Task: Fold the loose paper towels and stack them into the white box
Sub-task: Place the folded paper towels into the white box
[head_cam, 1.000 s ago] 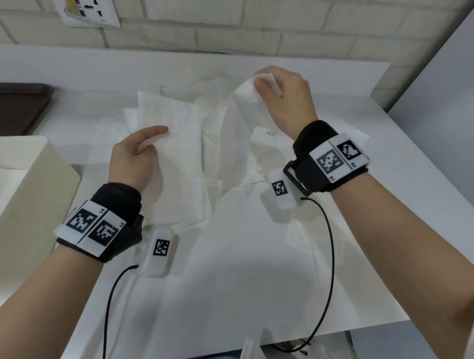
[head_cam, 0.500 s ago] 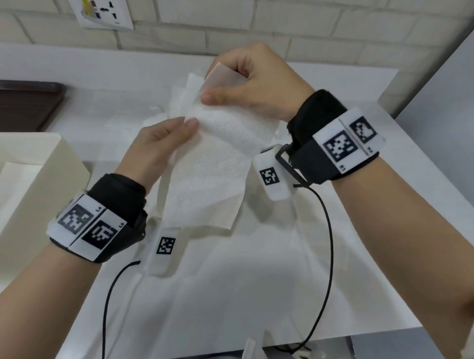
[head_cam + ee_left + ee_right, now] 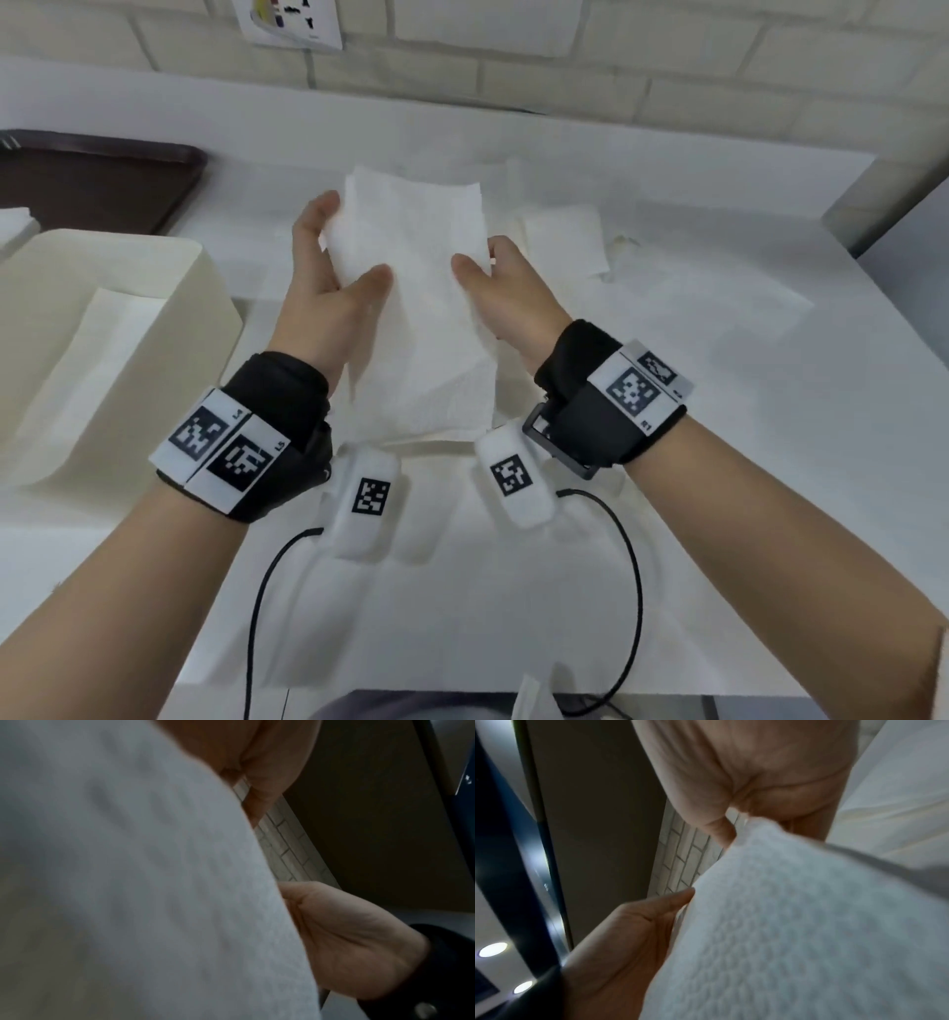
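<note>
Head view: right hand [image 3: 506, 288] has dropped beside left hand [image 3: 328, 280], towel [image 3: 416, 308] between.

Workroom or lab, white brick wall [image 3: 565, 56], white counter [image 3: 667, 411]

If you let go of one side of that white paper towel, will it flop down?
Probably yes. The white embossed paper towel looks thin and soft, and its lower edge already hangs loose below the left hand and right hand. It seems very light, so it would likely droop and flutter rather than drop hard.
</note>
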A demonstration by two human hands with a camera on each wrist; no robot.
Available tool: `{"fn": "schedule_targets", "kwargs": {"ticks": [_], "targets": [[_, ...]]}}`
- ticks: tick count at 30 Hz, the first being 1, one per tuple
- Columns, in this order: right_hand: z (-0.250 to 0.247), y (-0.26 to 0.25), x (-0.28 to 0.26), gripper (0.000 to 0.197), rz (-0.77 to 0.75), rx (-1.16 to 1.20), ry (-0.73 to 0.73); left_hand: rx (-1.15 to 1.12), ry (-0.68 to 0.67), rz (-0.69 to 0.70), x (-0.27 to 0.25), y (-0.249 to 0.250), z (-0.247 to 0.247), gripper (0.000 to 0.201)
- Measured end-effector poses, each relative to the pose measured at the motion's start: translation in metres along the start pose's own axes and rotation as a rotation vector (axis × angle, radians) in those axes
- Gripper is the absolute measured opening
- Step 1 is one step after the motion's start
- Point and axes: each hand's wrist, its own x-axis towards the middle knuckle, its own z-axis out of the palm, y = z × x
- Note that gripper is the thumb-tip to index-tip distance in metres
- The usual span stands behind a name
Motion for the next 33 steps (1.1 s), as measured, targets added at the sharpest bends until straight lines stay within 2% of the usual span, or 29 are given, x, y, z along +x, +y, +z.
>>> {"fn": "schedule_targets", "kwargs": {"ticks": [2, 4, 5, 6, 8, 10, 12, 14, 17, 19, 22, 24, 27, 30, 33], "targets": [[0.006, 0.001, 0.002, 0.019, -0.036, 0.009, 0.047, 0.015, 0.019, -0.107, 0.001, -0.004, -0.002, 0.078], [0.012, 0.003, 0.002, 0.01, -0.057, 0.032, 0.076, 0.035, 0.052, -0.234, 0.002, -0.008, -0.005, 0.079], [0.014, 0.004, 0.001, 0.009, -0.058, 0.053, 0.082, 0.04, 0.057, -0.296, 0.002, -0.009, -0.007, 0.066], [0.016, 0.005, 0.001, 0.011, -0.054, 0.078, 0.073, 0.052, 0.048, -0.346, 0.002, -0.011, -0.009, 0.044], [0.018, 0.007, -0.001, 0.03, -0.041, 0.098, 0.004, 0.116, -0.023, -0.394, 0.0, -0.013, -0.01, 0.005], [0.019, 0.008, -0.002, 0.054, -0.03, 0.06, -0.075, 0.181, -0.046, -0.342, 0.001, -0.015, -0.01, 0.015], [0.019, 0.008, -0.001, 0.062, -0.049, 0.023, -0.075, 0.235, -0.008, -0.239, 0.002, -0.014, -0.008, 0.036], [0.02, 0.007, -0.001, 0.058, -0.109, 0.044, 0.013, 0.259, 0.005, -0.181, 0.004, -0.013, -0.007, 0.046], [0.022, 0.004, 0.0, 0.048, -0.19, 0.108, 0.142, 0.339, -0.086, -0.195, 0.005, -0.012, -0.006, 0.064], [0.024, 0.005, -0.001, 0.048, -0.189, 0.112, 0.136, 0.436, -0.088, -0.144, 0.007, -0.015, -0.005, 0.057], [0.026, 0.01, -0.002, 0.052, -0.143, 0.042, 0.032, 0.52, 0.046, -0.001, 0.009, -0.014, -0.004, 0.04], [0.028, 0.012, -0.003, 0.05, -0.144, 0.015, 0.02, 0.48, 0.026, 0.013, 0.01, -0.013, -0.005, 0.049], [0.029, 0.013, -0.003, 0.047, -0.184, 0.03, 0.076, 0.484, -0.11, -0.075, 0.007, -0.012, -0.008, 0.074], [0.034, 0.011, -0.003, 0.046, -0.209, 0.067, 0.062, 0.568, -0.112, -0.045, 0.003, -0.015, -0.006, 0.073], [0.037, 0.01, -0.004, 0.035, -0.222, 0.119, 0.035, 0.624, -0.073, 0.02, 0.001, -0.016, -0.002, 0.073]]}}
